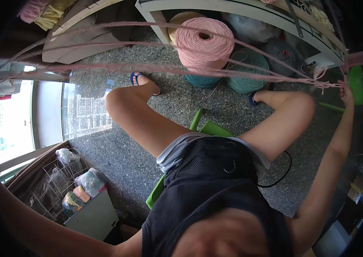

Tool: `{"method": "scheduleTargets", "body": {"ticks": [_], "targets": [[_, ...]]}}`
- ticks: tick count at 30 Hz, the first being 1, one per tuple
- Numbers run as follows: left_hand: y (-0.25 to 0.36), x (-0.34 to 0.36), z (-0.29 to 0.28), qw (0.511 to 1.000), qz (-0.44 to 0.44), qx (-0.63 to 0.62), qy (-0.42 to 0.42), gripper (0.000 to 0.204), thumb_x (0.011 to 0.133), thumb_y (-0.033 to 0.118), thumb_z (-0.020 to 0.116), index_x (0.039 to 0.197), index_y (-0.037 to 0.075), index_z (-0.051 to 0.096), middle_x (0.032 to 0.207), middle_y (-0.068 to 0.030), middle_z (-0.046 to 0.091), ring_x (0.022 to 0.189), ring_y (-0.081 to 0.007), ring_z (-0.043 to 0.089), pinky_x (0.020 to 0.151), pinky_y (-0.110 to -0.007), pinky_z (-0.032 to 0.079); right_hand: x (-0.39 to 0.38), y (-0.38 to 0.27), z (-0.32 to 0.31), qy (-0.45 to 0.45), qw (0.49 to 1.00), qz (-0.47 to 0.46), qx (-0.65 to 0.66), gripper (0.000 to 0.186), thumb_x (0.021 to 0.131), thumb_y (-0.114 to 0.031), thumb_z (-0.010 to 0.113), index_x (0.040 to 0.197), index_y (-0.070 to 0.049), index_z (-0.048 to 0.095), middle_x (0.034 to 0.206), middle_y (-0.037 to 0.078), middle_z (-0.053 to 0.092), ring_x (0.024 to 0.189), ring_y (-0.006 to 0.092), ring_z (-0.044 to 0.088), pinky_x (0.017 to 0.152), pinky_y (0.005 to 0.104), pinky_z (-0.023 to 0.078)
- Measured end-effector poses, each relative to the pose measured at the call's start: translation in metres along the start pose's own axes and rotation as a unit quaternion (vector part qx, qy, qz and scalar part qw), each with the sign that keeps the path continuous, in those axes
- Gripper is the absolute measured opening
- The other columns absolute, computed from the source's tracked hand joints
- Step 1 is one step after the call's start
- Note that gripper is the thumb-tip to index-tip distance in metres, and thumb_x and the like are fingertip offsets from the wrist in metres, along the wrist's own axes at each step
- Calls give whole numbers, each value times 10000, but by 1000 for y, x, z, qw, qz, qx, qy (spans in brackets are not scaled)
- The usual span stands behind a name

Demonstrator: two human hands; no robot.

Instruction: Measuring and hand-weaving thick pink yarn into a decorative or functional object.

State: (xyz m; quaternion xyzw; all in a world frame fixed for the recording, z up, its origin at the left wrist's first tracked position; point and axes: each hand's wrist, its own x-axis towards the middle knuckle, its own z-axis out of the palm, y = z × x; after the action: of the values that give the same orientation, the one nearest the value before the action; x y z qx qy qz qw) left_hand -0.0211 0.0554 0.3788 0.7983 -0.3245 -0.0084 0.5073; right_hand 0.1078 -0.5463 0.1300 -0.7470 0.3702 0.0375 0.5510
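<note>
At the right edge, my right hand (346, 91) has its fingers closed on a bundle of pink yarn strands (288, 78). Several pink strands stretch across the upper view to the far left, blurred in places. Beyond them a large pink yarn cone (204, 45) rests on two teal cones (247, 70), beside a cream one behind it. A green plastic object (356, 85) is just right of my right hand. My left arm (23, 214) reaches out past the dark left rim; the hand itself is not in view.
I sit on a green stool (211, 128) over a speckled floor (96, 111). A white frame (258, 10) borders the cones. A wire rack with bags (61, 180) is lower left, near a bright window (10, 128). A black cable (288, 169) loops right of my hip.
</note>
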Motion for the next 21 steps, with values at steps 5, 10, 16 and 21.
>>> {"method": "scheduleTargets", "body": {"ticks": [5,10,16,21], "targets": [[-25,-18,-24,999,29,13,33,268,917,196,470,1080,-1,550,918,-59,614,778,-112,576,624,-225,457,34,15,-139,-31,978,-24,206,310,887,-183,551,1196,-172,525,789,-22,570,507,21,428,436,126,358],[-35,-22,-30,992,-14,103,65,266,913,201,480,1073,1,555,908,-50,614,765,-94,570,617,-207,450,31,26,-63,59,981,-25,181,359,862,-135,576,1215,-152,512,964,28,584,673,85,557,595,181,473],[-69,-33,-91,980,-45,164,106,264,909,207,493,1064,4,561,897,-39,613,749,-71,564,608,-187,442,-22,-1,-33,50,996,41,63,272,832,-94,589,1089,-69,506,654,31,478,522,150,439,534,295,445],[-128,-75,-194,967,-27,198,160,263,905,212,503,1057,7,565,887,-30,612,736,-52,558,600,-170,435,-35,3,-103,-76,919,172,-346,482,800,9,575,1259,-91,465,813,96,563,705,245,562,755,368,494]]}}
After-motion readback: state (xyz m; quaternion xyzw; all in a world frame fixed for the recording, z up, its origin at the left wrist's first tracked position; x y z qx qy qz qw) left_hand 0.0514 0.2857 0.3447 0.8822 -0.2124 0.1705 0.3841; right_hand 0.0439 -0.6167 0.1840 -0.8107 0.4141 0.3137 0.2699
